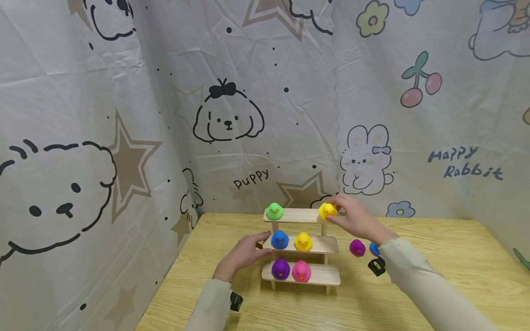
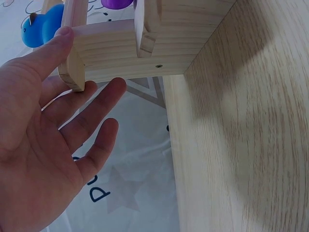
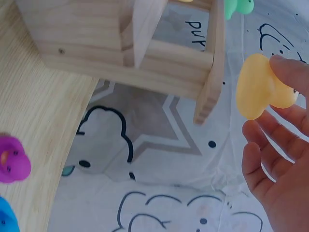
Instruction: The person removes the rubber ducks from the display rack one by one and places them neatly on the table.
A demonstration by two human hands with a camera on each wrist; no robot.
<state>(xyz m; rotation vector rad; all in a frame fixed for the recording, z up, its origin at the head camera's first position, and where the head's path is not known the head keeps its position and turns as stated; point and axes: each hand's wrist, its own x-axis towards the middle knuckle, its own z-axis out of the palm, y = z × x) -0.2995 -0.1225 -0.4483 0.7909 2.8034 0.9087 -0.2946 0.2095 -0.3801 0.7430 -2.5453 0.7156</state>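
My right hand [image 1: 359,219] pinches a yellow rubber duck [image 3: 256,87] at the right end of the top tier; in the right wrist view a gap shows between duck and board. With thumb and fingers, my left hand [image 1: 245,253] holds the left end of the middle tier of a three-tier wooden stand [image 1: 325,275]. On the top tier sits a green duck [image 1: 274,211]. The middle tier bears a blue duck [image 1: 279,239] and another yellow duck [image 1: 303,242]. Below them are a purple duck [image 1: 280,269] and a pink duck [image 1: 301,271].
Right of the stand, a magenta duck [image 1: 357,248] lies on the wooden table [image 1: 447,257]. Beside it a second blue duck [image 1: 374,248] is partly hidden by my right forearm. A printed cloth [image 1: 306,151] hangs behind the table and along its left side.
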